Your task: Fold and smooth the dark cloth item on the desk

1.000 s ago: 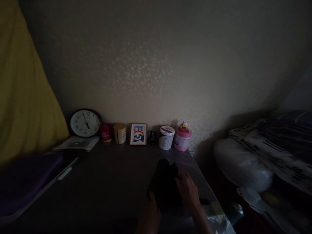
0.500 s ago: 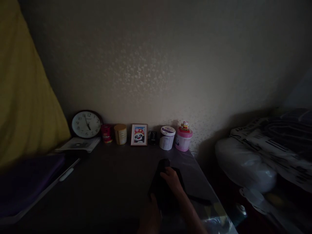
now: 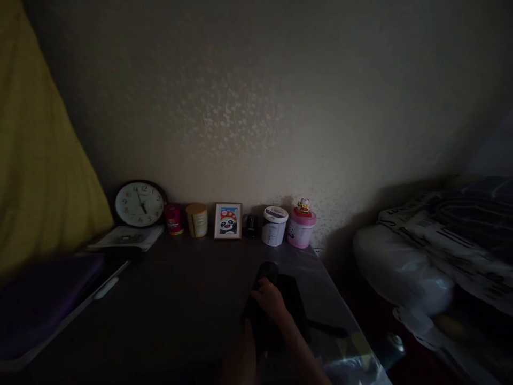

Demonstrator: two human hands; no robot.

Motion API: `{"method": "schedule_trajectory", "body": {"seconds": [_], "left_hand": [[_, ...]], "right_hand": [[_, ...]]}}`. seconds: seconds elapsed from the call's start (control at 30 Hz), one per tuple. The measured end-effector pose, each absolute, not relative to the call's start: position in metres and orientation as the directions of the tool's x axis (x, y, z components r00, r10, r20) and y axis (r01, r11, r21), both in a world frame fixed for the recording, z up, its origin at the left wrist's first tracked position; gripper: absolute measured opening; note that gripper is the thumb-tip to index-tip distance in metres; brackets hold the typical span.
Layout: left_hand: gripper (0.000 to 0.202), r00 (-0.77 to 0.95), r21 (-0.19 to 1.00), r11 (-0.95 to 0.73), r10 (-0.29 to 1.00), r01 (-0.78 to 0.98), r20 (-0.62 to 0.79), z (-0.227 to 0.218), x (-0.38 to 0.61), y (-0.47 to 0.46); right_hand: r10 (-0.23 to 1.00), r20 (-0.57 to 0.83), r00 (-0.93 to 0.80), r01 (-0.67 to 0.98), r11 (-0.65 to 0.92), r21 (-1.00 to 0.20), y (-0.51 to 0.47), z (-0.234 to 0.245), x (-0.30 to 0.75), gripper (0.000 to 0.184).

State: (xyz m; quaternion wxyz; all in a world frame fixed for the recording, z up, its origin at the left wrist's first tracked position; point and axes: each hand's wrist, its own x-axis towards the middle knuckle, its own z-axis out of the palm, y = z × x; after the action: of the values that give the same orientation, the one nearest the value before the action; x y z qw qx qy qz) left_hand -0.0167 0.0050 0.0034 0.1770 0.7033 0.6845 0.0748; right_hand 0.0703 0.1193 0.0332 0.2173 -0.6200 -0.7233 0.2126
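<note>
A dark, round-ended long object (image 3: 268,269) slants over the right part of the desk, too dim to name its kind. My right hand (image 3: 269,299) is closed around it below its rounded end. Lower down, my left hand (image 3: 248,339) is at the near left side of the same dark object, thumb up; its other fingers are lost in shadow. Beneath and to the right lies a flat black piece like a bag (image 3: 294,297), with a black strap (image 3: 327,327) stretching out to the right.
Along the wall stand a clock (image 3: 140,204), a red can (image 3: 174,219), a yellow tin (image 3: 197,221), a panda picture frame (image 3: 228,221), a white tub (image 3: 274,227) and a pink tub (image 3: 301,230) topped by a figurine. A purple item (image 3: 48,299) lies left. Bundled bedding (image 3: 404,267) sits right.
My right hand has moved slightly left and down with the round-ended object. More of the flat black piece shows to its right. My left hand has shifted a little left.
</note>
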Motion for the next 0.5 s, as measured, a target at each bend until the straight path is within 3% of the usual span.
{"method": "schedule_trajectory", "body": {"seconds": [0.27, 0.4, 0.5], "left_hand": [[0.065, 0.039, 0.351, 0.016, 0.988, 0.936, -0.151, 0.026, -0.014, 0.005], [0.070, 0.029, 0.339, 0.053, 0.973, 0.939, -0.231, 0.018, -0.004, 0.014], [0.060, 0.008, 0.348, 0.081, 0.969, 0.934, -0.248, 0.007, 0.000, 0.018]], "right_hand": [[0.959, 0.073, -0.273, 0.767, 0.263, -0.585, 0.115, 0.029, 0.070, 0.020], [0.943, 0.065, -0.325, 0.780, 0.307, -0.546, 0.112, 0.032, 0.072, 0.020], [0.908, 0.117, -0.402, 0.728, 0.394, -0.562, 0.101, 0.035, 0.075, 0.021]]}}
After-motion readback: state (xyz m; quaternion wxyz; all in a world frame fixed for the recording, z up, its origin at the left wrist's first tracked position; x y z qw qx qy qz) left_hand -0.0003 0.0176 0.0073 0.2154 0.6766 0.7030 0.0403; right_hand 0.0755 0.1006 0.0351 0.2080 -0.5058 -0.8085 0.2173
